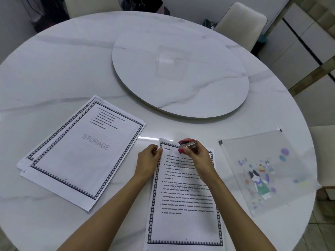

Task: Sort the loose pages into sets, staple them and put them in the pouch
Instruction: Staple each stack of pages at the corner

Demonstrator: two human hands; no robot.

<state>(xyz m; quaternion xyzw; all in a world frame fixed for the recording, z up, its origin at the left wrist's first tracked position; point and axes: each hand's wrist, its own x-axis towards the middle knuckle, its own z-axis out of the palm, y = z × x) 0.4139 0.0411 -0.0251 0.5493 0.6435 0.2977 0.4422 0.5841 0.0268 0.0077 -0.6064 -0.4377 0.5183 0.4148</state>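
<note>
Page set [184,205] at table's [54,69] 6 o'clock. Left hand [147,160] pinches its top-left corner; right hand [197,156] clamps red stapler [186,146]. Advice: square edges, seat corner fully, press once. Pouch [262,169] at 4 o'clock.

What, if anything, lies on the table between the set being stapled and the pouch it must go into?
Nothing visible does. The set of pages lies under both hands, with the pouch to its right; only bare table separates them. The right hand holds the stapler at the top edge.
</note>
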